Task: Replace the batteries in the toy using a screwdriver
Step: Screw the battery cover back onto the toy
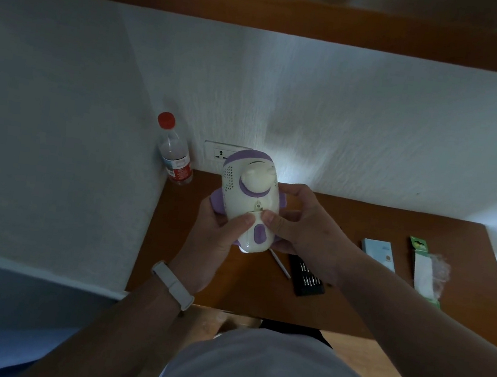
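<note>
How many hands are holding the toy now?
2. The left hand grips the toy on its left side. The right hand grips its right side. Both hold it above the table. No other hand is in view.

Cream toy [247,201] (purple trim), red-capped bottle [174,150]

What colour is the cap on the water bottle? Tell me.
Red; the cap of the bottle shows best in the head view.
</note>
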Demonstrator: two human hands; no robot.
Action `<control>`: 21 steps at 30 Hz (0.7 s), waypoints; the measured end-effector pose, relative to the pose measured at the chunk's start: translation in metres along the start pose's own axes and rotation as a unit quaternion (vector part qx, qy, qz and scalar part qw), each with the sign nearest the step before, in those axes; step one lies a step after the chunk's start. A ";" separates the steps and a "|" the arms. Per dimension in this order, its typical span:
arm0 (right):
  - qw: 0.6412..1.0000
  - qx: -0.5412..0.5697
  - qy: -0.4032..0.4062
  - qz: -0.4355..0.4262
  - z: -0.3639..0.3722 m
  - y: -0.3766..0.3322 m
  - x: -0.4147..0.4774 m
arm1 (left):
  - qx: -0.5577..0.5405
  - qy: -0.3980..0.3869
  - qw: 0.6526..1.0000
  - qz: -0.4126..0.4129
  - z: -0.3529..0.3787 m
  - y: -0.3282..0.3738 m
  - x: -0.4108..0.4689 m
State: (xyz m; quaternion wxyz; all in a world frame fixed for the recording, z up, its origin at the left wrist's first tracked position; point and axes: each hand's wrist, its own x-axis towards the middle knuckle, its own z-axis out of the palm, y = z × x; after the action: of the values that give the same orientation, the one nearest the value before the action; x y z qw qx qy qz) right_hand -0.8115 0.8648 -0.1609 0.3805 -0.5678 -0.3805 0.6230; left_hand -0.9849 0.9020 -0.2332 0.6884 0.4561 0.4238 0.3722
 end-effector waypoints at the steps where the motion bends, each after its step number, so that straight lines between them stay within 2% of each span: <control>1: 1.000 0.000 -0.003 0.004 -0.001 -0.001 0.000 | 0.002 -0.002 1.000 -0.001 0.000 0.000 0.001; 13: 1.000 0.013 -0.017 0.012 -0.006 0.001 0.001 | 0.026 -0.002 0.999 0.030 0.002 -0.001 0.001; 21: 1.000 0.012 -0.004 0.002 -0.004 0.012 0.007 | -0.002 -0.003 1.000 0.010 -0.002 -0.011 0.005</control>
State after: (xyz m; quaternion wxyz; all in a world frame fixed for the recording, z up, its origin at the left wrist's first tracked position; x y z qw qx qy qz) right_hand -0.8085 0.8662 -0.1755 0.3849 -0.5612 -0.3734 0.6305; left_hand -0.9835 0.9037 -0.2454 0.6869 0.4597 0.4166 0.3785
